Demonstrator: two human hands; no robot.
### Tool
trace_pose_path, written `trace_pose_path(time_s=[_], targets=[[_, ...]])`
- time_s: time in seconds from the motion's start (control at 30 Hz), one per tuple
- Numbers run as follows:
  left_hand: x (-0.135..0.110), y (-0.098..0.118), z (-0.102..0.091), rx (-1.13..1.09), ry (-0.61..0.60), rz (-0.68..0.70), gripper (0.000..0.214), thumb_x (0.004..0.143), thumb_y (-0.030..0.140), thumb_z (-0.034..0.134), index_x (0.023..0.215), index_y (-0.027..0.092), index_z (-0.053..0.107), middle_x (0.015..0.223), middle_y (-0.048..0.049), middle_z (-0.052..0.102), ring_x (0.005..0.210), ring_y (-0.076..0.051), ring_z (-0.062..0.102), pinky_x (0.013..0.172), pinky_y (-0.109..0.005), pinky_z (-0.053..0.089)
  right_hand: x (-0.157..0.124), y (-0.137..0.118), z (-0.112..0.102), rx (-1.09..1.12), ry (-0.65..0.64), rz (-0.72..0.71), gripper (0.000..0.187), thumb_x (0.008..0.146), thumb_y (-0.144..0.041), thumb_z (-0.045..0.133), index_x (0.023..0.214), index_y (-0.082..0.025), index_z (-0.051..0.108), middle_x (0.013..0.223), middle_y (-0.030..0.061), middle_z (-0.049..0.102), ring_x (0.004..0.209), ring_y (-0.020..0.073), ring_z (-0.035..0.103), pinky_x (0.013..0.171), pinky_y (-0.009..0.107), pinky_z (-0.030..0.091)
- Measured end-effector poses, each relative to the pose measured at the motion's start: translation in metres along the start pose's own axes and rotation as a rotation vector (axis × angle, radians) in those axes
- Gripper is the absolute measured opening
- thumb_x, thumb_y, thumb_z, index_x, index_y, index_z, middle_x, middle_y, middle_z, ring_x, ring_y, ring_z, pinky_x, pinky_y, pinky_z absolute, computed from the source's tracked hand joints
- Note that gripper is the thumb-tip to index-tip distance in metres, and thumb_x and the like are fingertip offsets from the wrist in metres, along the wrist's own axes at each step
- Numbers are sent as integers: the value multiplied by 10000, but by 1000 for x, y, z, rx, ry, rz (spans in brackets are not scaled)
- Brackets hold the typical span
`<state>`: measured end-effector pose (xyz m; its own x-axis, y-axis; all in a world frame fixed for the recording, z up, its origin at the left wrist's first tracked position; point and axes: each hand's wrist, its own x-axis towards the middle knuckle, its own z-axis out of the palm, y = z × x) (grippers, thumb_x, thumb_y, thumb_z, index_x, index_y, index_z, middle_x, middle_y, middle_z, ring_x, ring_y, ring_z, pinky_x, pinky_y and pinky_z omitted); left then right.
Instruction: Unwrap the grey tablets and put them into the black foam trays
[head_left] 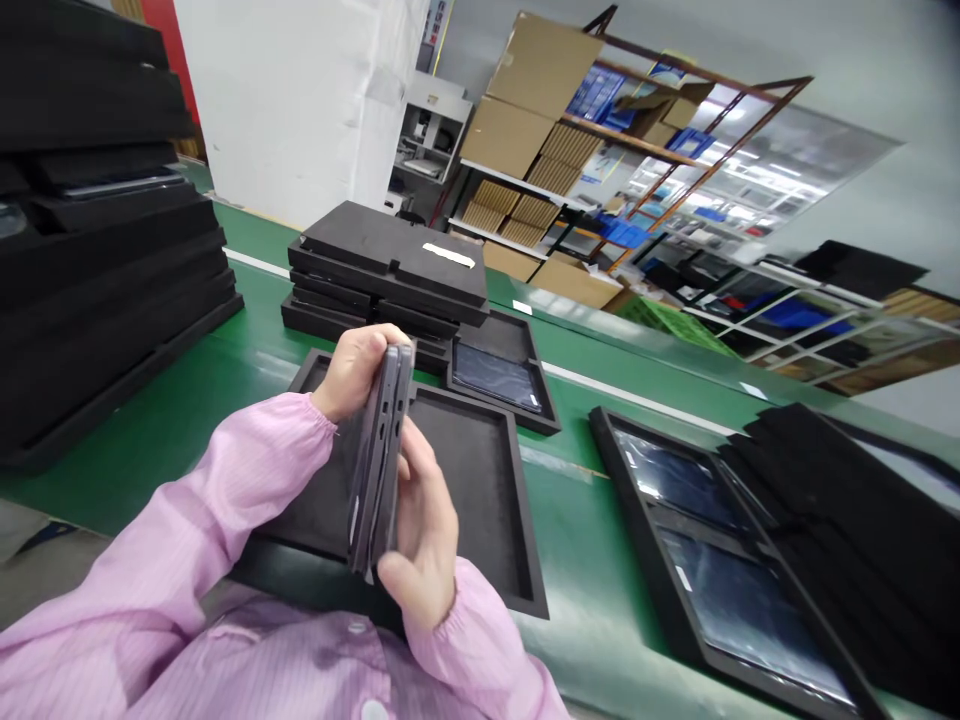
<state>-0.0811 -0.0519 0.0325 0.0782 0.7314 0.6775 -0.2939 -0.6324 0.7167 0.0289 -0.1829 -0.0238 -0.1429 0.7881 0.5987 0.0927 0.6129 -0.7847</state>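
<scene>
Two tablets [381,450], pressed face to face and standing on edge, are held between my hands above a black foam tray [472,480]. My left hand [360,368] grips them at the far top end, with its fingers partly hidden behind. My right hand [426,525] is closed around their right side and lower edge, thumb toward me. Small port openings show along the tablets' narrow edges. The tray underneath has bare recesses where it shows; its middle is hidden by the tablets and my hands.
A stack of foam trays [390,260] stands behind, beside a tray holding a tablet [496,377]. Tall black trays [97,250] rise at left. On the right, an open tray [652,530] holds two tablets, with more foam [847,540] beyond. A green bench [570,560] supports everything.
</scene>
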Motion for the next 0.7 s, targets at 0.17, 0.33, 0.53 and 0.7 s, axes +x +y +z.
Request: trace_pose_path(time_s=[0.17, 0.33, 0.53, 0.7], targets=[[-3, -1, 7, 15, -54, 40, 683, 815, 791, 441, 586, 169, 604, 533, -24, 542, 499, -121, 476, 484, -274, 368, 4, -15, -6, 256, 129, 61, 467, 921, -365, 614, 1379, -292, 552, 1463, 89, 502, 1371, 289, 475, 1132, 470, 422], [-1, -4, 10, 7, -55, 12, 674, 810, 786, 460, 599, 166, 621, 540, -23, 554, 503, -116, 491, 492, -268, 379, 5, -14, -6, 323, 177, 97, 399, 940, -312, 589, 1339, -301, 599, 1437, 57, 537, 1349, 250, 495, 1117, 394, 441], [6, -10, 13, -1, 0, -59, 672, 763, 811, 500, 611, 170, 633, 541, -15, 561, 488, -113, 479, 480, -268, 372, 14, -13, -9, 363, 209, 108, 390, 940, -276, 580, 1329, -307, 602, 1404, 46, 565, 1329, 234, 516, 1107, 388, 455], [3, -19, 16, 19, 85, -76, 625, 814, 755, 496, 629, 178, 649, 599, -24, 602, 568, -131, 533, 571, -280, 434, 19, -18, -8, 260, 190, 145, 531, 865, -224, 654, 1370, -311, 516, 1429, 47, 534, 1350, 236, 499, 1109, 400, 460]])
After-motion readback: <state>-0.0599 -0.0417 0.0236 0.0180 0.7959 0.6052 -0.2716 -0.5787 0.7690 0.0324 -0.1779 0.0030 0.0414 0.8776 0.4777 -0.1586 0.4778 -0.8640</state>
